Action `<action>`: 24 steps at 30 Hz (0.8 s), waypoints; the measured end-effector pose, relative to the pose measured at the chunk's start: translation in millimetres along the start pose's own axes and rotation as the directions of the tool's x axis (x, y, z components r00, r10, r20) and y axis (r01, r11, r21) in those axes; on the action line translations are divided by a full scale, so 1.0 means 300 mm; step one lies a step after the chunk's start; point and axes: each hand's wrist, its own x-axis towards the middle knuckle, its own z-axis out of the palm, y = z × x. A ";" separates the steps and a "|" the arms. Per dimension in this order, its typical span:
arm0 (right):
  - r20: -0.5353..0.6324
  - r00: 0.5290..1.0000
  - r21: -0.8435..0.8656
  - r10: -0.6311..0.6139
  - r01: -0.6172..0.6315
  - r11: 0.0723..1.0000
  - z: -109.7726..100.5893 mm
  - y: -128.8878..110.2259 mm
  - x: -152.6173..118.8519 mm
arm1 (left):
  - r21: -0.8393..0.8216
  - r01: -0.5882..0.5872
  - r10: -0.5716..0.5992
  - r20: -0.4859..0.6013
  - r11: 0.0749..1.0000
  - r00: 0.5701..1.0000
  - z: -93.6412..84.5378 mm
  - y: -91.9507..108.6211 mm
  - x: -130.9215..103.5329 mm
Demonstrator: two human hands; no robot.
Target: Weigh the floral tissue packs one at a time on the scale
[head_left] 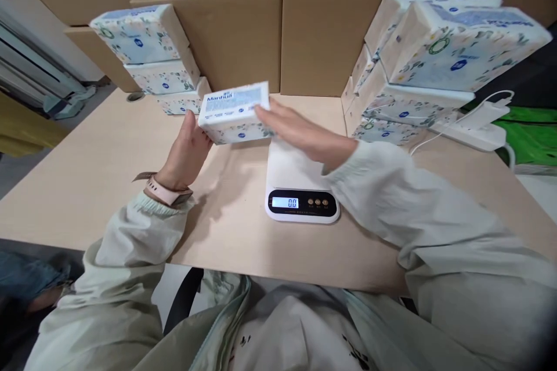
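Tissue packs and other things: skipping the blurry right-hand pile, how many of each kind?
Tissue packs in left pile: 3
Tissue pack held between left hand and right hand: 1
Scale: 1
Total: 5

Pale wood table (87, 185) fills mid-frame. Brown cardboard boxes (278, 40) stacked wall-like across the top. Upper left: grey floor (17, 174), yellow cloth (26, 127). Right edge: white power strip (474, 133) with cable, green surface (531, 139). Even, soft indoor light.
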 end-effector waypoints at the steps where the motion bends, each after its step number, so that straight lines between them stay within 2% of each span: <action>1: 0.007 1.000 -0.008 -0.003 0.004 1.000 -0.029 -0.043 -0.053 | -0.014 -0.038 0.038 0.046 0.999 0.998 0.042 0.032 -0.031; 4: -0.090 0.996 -0.060 0.009 -0.015 0.998 -0.108 -0.132 -0.238 | -0.028 -0.082 0.086 0.167 0.996 0.982 0.148 0.095 -0.113; 6: -0.168 0.984 -0.062 0.057 -0.068 0.996 -0.140 -0.133 -0.354 | 0.004 -0.088 0.082 0.295 0.996 0.952 0.197 0.094 -0.149; 8: -0.208 0.971 -0.049 0.117 -0.130 0.990 -0.153 -0.094 -0.444 | 0.040 -0.099 0.074 0.412 0.994 0.908 0.227 0.065 -0.169; 10: -0.219 0.965 -0.042 0.146 -0.159 0.986 -0.153 -0.038 -0.501 | 0.064 -0.109 0.067 0.470 0.992 0.880 0.244 0.028 -0.177; 14: -0.228 0.956 0.031 0.186 -0.184 0.982 -0.142 0.064 -0.541 | 0.117 -0.099 0.030 0.487 0.988 0.873 0.251 -0.029 -0.181; 15: -0.240 0.952 0.043 0.191 -0.186 0.982 -0.141 0.085 -0.543 | 0.136 -0.092 0.018 0.468 0.986 0.884 0.247 -0.042 -0.183; 17: -0.325 0.932 0.040 0.162 -0.157 0.987 -0.142 0.128 -0.548 | 0.180 -0.073 0.003 0.363 0.981 0.932 0.232 -0.073 -0.186; 18: -0.394 0.910 0.036 0.132 -0.129 0.991 -0.143 0.150 -0.551 | 0.196 -0.057 -0.001 0.282 0.979 0.960 0.222 -0.093 -0.187; 20: -0.546 0.834 0.042 0.076 -0.063 0.997 -0.146 0.194 -0.561 | 0.187 -0.020 0.003 0.090 0.982 0.996 0.199 -0.138 -0.185; 22: -0.654 0.754 0.058 0.057 -0.025 0.998 -0.147 0.233 -0.572 | 0.124 0.014 -0.005 -0.072 0.992 0.997 0.175 -0.183 -0.176; 24: -0.705 0.707 0.061 0.056 -0.019 0.998 -0.147 0.258 -0.579 | 0.041 0.037 -0.029 -0.183 0.998 0.983 0.158 -0.215 -0.164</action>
